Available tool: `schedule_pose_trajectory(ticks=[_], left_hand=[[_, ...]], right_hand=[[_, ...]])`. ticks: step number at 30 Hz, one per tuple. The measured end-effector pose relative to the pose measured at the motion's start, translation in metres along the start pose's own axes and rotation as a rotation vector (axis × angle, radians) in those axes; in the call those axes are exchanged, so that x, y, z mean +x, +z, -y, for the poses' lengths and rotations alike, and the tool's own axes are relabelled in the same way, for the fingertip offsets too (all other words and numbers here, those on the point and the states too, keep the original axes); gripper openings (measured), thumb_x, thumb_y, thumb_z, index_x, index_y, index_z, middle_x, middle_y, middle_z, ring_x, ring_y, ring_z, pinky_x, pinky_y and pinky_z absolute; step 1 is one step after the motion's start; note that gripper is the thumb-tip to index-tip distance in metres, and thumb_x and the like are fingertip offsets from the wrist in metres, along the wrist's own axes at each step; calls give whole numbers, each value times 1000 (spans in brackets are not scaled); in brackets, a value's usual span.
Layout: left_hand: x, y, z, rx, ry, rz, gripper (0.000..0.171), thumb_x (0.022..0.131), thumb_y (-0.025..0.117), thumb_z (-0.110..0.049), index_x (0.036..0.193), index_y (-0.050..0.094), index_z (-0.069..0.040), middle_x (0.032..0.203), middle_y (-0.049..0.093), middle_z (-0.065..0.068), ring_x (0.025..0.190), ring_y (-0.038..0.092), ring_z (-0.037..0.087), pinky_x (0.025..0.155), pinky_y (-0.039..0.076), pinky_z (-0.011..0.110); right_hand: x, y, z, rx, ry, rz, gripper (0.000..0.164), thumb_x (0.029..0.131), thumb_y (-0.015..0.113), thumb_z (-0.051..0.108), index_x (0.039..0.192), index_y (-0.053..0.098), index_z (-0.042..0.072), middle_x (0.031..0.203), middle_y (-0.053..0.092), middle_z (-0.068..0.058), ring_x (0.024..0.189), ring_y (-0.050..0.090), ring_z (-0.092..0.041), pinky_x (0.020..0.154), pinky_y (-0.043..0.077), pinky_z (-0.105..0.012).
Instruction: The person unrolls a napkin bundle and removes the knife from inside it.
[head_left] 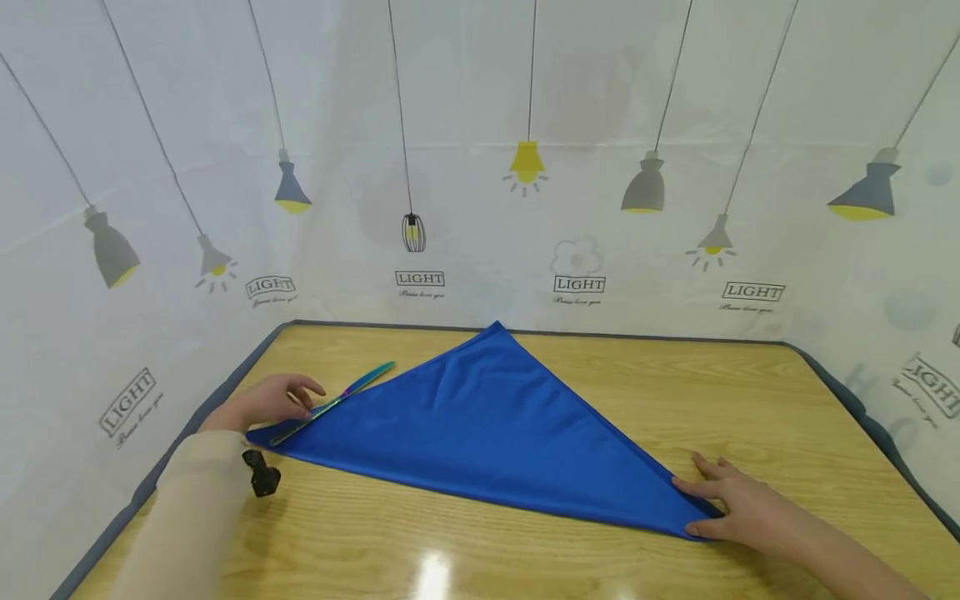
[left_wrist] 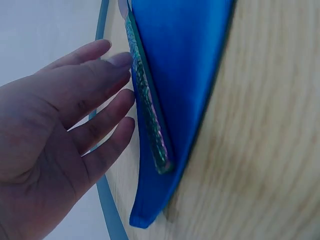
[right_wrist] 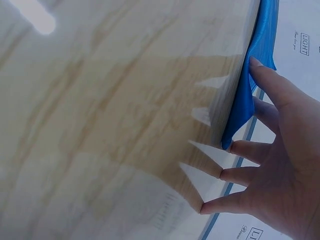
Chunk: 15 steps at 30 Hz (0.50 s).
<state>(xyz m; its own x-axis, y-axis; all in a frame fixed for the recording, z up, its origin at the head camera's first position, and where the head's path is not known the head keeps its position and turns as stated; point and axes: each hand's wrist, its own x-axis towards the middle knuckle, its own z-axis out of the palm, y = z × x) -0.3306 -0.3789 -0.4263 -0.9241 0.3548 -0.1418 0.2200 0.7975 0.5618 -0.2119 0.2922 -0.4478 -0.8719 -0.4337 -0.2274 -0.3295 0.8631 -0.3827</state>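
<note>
A blue cloth (head_left: pixel 465 433), folded into a triangle, lies on the table with its peak toward the back edge. Across its left corner lies a shiny rainbow-coloured table knife (head_left: pixel 367 378), its textured handle (left_wrist: pixel 145 95) toward the near side and its blade pointing away to the right. My left hand (head_left: pixel 270 402) is beside that handle, fingers loosely bent and the thumb tip right at it. At the opposite corner, my right hand (head_left: pixel 750 508) touches the cloth with spread fingers. In the right wrist view its thumb (right_wrist: pixel 272 82) rests on the blue edge while other fingertips meet the tabletop.
The wood-grain table (head_left: pixel 360 542) has a dark rim (head_left: pixel 637 337) along the back and sides. A pale curtain (head_left: pixel 465 83) printed with hanging lamps rises behind it. A small black device (head_left: pixel 261 473) sits by the left wrist.
</note>
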Motion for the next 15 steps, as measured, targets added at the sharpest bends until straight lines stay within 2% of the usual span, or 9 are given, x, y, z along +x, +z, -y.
schedule_pose_trajectory(ticks=[2,8,15], left_hand=[[4,-1,-1,-20,22,28,42,84,72,-1,124,60,4,102,66,19,92,64,33,78,53,46],[14,-3,-5,-27,15,83,46,81,73,4,125,59,4,98,63,17,86,62,27,75,53,42],[21,-2,-13,-32,-80,158,49,80,69,9,127,60,-2,102,60,15,87,60,25,75,53,38]], right_hand=[[0,0,-1,2,5,2,69,80,76,45,133,60,5,144,31,-38,126,20,-68,88,31,-75],[1,0,-2,16,7,11,69,80,76,46,133,60,5,144,30,-39,126,19,-68,89,30,-75],[0,0,-4,37,5,25,69,80,76,44,134,59,4,145,29,-39,126,18,-69,89,30,-75]])
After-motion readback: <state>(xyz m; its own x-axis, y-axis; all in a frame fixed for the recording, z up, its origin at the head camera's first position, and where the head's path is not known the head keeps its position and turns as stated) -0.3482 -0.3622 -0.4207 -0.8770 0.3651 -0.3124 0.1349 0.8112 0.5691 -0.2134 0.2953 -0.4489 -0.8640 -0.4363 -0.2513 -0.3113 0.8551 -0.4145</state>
